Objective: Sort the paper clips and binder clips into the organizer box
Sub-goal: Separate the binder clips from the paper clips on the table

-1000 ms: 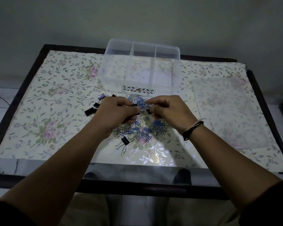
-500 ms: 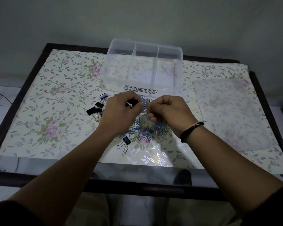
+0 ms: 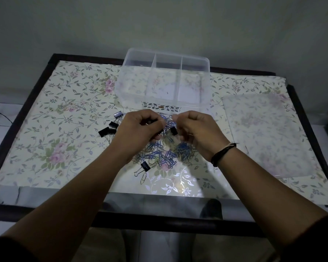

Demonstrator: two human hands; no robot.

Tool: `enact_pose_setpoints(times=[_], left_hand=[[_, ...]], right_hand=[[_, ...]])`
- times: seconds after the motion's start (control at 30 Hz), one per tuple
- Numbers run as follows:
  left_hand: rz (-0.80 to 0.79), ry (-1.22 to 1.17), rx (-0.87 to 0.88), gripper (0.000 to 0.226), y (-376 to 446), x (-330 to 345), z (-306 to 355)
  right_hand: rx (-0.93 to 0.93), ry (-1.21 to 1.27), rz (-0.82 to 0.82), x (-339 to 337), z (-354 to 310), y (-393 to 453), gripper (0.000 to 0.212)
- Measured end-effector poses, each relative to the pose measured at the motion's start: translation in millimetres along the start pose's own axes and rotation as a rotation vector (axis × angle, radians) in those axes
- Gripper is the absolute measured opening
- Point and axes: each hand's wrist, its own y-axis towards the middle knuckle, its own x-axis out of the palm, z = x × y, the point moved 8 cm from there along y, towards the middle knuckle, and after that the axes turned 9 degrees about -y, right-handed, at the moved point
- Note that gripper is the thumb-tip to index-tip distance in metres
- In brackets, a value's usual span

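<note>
A clear organizer box (image 3: pixel 166 61) with three compartments stands at the table's far middle. In front of it lies a heap of blue and silver paper clips (image 3: pixel 165 154). My left hand (image 3: pixel 138 129) and my right hand (image 3: pixel 197 133) hover just above the heap, fingers curled, pinching a tangled bunch of paper clips (image 3: pixel 168 121) between them. A black binder clip (image 3: pixel 173 131) hangs in that bunch by my right fingers. More black binder clips (image 3: pixel 107 131) lie left of my left hand, and one binder clip (image 3: pixel 145 166) sits at the heap's near edge.
The table (image 3: pixel 45 103) has a floral covering and a dark frame. The box's clear lid (image 3: pixel 267 133) lies flat at the right. A wall rises right behind the box. Floor and a thin cable show at the far left.
Both hands have lifted slightly toward the box and moved a little apart, drawing the tangled clips out between them. A black binder clip now shows by my right fingers.
</note>
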Motion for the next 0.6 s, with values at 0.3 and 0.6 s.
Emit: enact_pose_setpoints(times=[0.3,0.6], left_hand=[[-0.007,0.607,-0.065,0.008,0,-74,-4],[-0.007,1.014,-0.241,0.014,-8,-110,-52]], right_hand=[[-0.429,-1.076,-0.068,29,0,-6,0.014],[-0.683,-1.324,-0.235,87,10,-18,0.024]])
